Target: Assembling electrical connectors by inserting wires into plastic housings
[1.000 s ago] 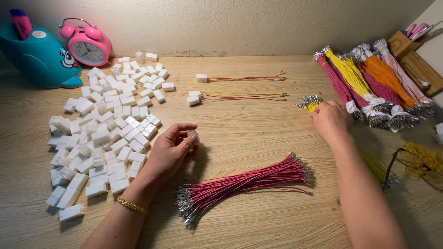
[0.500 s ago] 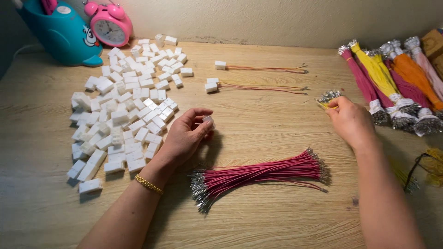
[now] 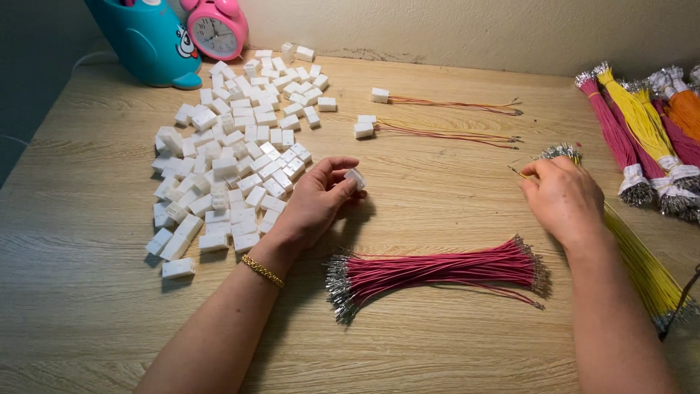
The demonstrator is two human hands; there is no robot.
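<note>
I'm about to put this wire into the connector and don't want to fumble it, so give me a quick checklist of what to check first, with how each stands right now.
1. White connector held in the left hand: ok, pinched at the fingertips, lifted off the table.
2. Yellow wire in the right hand: ok, its metal tip pokes out past the fingers.
3. Wire tip aimed at the connector: not ok, the two hands are well apart.
4. Which connector cavity faces the wire: cannot tell, too small.
5. Path between the hands: ok, bare table; the pink wire bundle lies nearer the body.
6. Spare connectors at hand: ok, white connector pile beside the left hand.
</note>
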